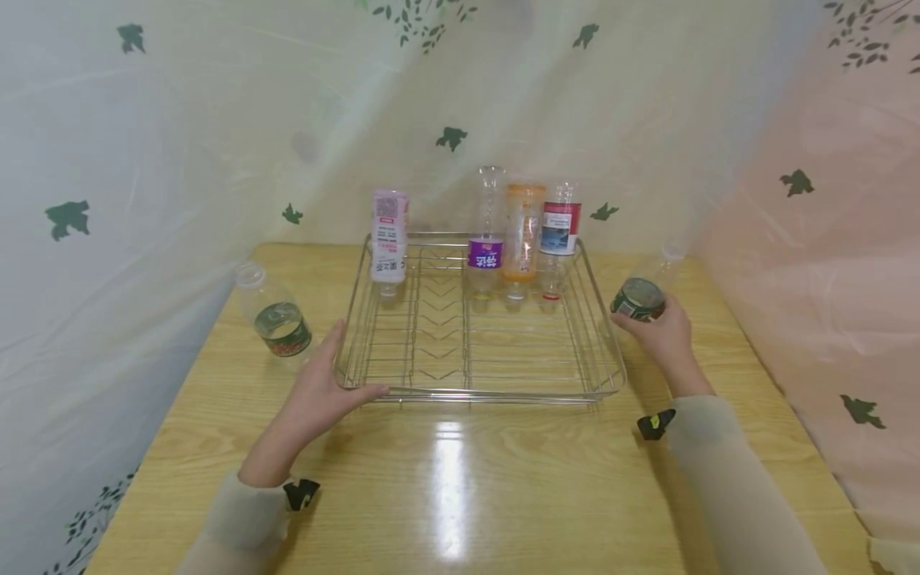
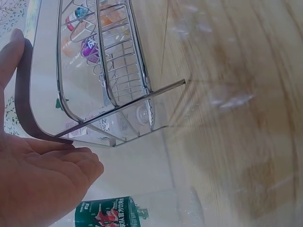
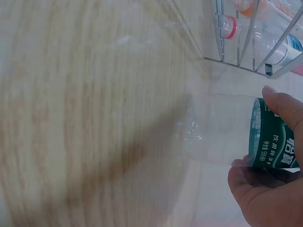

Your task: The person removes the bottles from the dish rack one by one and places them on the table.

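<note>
A wire dish rack (image 1: 460, 393) stands on the table. My left hand (image 1: 319, 391) spans its front left corner, thumb along the front rim and fingers extended by the left side; in the left wrist view the fingers (image 2: 80, 158) touch the rim. Right of the rack, my right hand (image 1: 663, 329) grips a clear plastic water bottle (image 1: 640, 295) by its green label, thumb on one side, fingers on the other. The right wrist view shows its clear lower part (image 3: 222, 127). Another green-labelled bottle (image 1: 283, 323) stands left of the rack, near my left hand.
Upside down in the rack's back are a pink-and-white bottle (image 1: 390, 239), a purple-labelled bottle (image 1: 485, 254), an orange bottle (image 1: 523, 235) and a red-and-blue-labelled bottle (image 1: 559, 228). Patterned curtains (image 1: 316, 120) enclose the wooden table (image 1: 402, 495) at the back and sides.
</note>
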`<act>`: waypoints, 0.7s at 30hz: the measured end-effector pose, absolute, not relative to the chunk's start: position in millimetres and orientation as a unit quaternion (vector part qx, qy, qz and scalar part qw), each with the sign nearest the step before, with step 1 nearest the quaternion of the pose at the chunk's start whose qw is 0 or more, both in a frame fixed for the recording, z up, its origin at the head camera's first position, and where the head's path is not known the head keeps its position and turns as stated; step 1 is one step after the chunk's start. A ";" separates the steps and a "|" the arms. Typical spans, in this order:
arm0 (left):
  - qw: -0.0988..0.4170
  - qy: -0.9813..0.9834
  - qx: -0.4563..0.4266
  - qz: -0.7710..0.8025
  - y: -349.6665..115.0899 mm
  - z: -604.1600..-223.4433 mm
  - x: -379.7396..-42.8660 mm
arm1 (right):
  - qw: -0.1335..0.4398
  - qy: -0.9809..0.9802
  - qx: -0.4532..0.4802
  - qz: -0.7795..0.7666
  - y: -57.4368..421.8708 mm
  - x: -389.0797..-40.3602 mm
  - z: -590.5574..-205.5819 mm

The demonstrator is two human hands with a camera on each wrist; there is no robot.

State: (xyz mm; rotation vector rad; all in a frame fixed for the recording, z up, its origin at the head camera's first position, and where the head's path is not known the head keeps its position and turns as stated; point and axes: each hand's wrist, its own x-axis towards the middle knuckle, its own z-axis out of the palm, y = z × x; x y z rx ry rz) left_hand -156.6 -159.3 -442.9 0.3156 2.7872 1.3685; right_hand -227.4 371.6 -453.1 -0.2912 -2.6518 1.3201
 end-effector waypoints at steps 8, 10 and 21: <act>0.012 0.890 0.094 0.446 -159.5 -444.4 -156.8 | 0.095 -0.870 -0.094 0.474 373.0 -222.2 -448.8; 0.014 0.890 0.092 0.447 -159.4 -443.7 -156.4 | 0.095 -0.870 -0.090 0.474 373.4 -219.9 -444.8; 0.018 0.889 0.094 0.447 -158.3 -441.4 -156.4 | 0.119 -0.852 -0.089 0.502 373.3 -213.2 -418.4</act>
